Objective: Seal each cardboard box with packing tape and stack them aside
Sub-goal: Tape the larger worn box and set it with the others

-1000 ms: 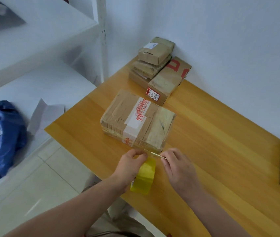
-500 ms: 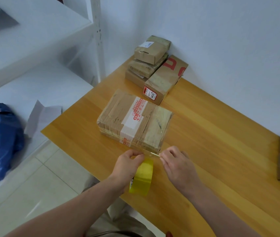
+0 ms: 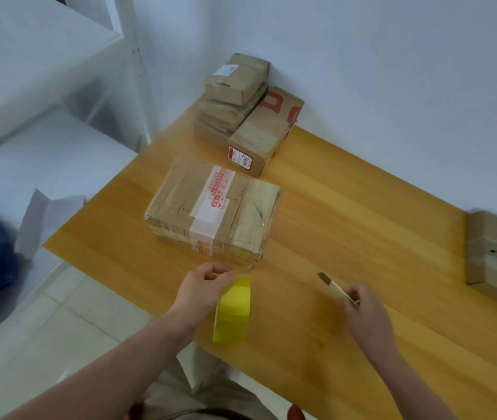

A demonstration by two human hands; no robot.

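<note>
Tape (image 3: 232,310) is gripped in the left hand (image 3: 201,291), a cutter (image 3: 333,285) pinched by right hand (image 3: 364,312) fingers; box (image 3: 211,213) seems sealed, stacking is due.

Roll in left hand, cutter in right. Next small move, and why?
Probably lay the cutter on the table: the right hand holds it clear of the roll, which the left hand grips by the box's near face; a free hand could smooth tape.
</note>
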